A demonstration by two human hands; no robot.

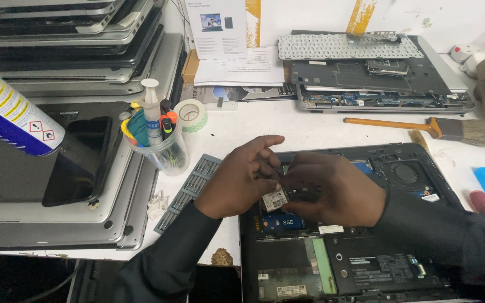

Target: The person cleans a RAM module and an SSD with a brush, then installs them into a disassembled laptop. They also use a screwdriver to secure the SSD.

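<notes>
An opened black laptop (366, 264) lies bottom-up on the white table, its boards, fan (406, 172) and a blue drive (282, 223) exposed. Both hands meet above its upper left part. My left hand (242, 177) pinches a small white-labelled card (274, 200) between thumb and fingers. My right hand (335, 191) is closed around the same spot from the right, its fingertips touching the card's right edge. What lies under the hands is hidden.
A bit holder strip (189, 191) lies left of the laptop. A clear cup of tools (161, 147), tape roll (191, 114) and stacked laptops (68, 50) are left. A dismantled laptop with keyboard (366, 73) and a brush (450, 129) lie behind. A spray can (9, 115) looms at left.
</notes>
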